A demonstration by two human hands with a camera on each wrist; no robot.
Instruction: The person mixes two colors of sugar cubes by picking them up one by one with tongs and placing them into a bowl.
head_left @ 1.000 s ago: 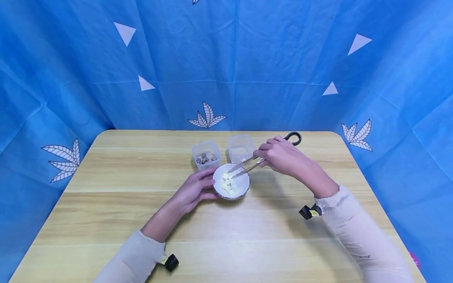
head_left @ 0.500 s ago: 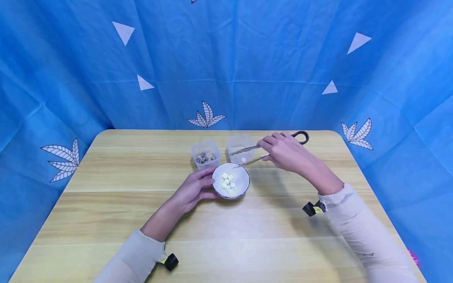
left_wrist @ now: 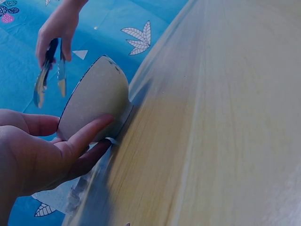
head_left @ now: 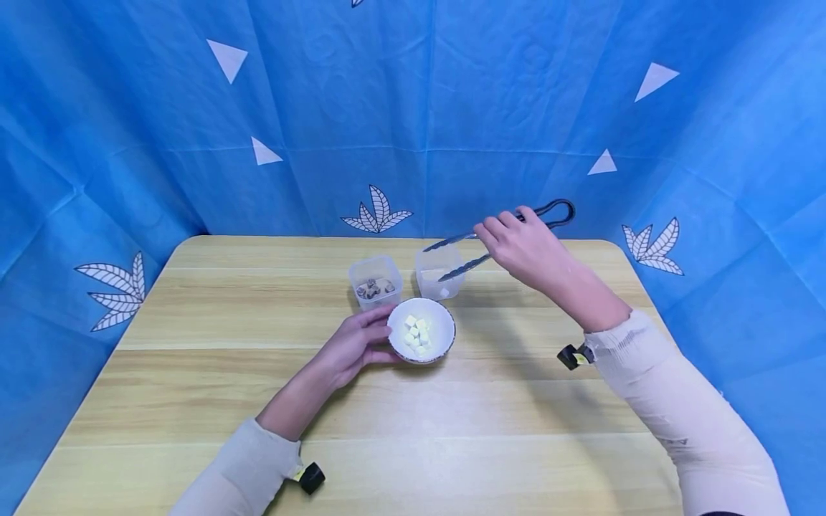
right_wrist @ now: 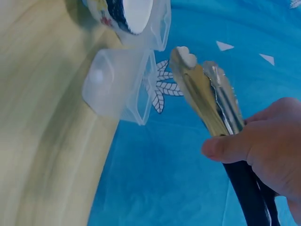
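My left hand (head_left: 353, 345) holds a small white bowl (head_left: 442, 331) by its left side, fingers by the rim and thumb below. Several white cubes (head_left: 416, 334) lie inside it. In the left wrist view the patterned bowl (left_wrist: 96, 94) stands close over the wooden table. My right hand (head_left: 519, 245) grips metal tongs (head_left: 466, 267) with a black looped handle; their arms are spread above the right clear plastic container (head_left: 426, 287). One white piece (head_left: 444, 292) shows low in that container. The right wrist view shows the tongs (right_wrist: 200, 101) beside the container (right_wrist: 117, 87).
A second clear container (head_left: 357, 272) stands to the left, behind the bowl, with several dark grey-brown pieces (head_left: 373, 289) in it. A blue patterned curtain (head_left: 490, 107) hangs behind the wooden table (head_left: 193, 394) and at both sides.
My right hand has drawn the tongs out of the bowl, moving back, up and slightly right to above the right container. The tongs' arms have spread apart. The left hand and bowl have stayed put.
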